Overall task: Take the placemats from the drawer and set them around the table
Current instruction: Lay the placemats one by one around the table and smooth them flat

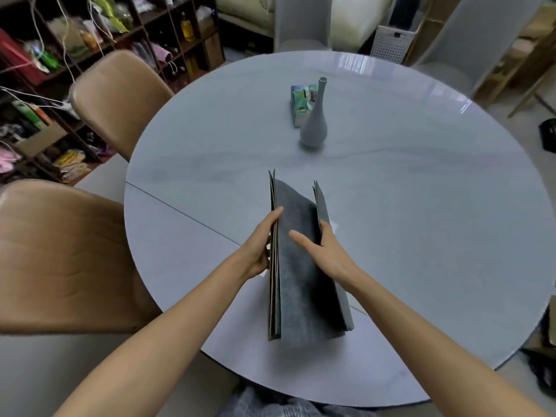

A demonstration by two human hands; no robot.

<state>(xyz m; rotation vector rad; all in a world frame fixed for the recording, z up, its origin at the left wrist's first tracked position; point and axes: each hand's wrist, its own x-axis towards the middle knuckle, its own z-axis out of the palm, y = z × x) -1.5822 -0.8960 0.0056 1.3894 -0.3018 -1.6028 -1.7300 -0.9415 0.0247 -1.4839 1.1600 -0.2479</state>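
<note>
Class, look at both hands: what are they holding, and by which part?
Both grip the stack of grey placemats: left hand along its left edge, right hand gripping the right-hand mats' upper edge.

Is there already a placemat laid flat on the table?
No, the placemats are all bunched upright between the left hand and right hand above the table.

Soft, even daylight; glare streaks the glossy desk (391,206) toward one o'clock. Faint shadows, slight overall softness, and wide-angle bending at the edges.
</note>
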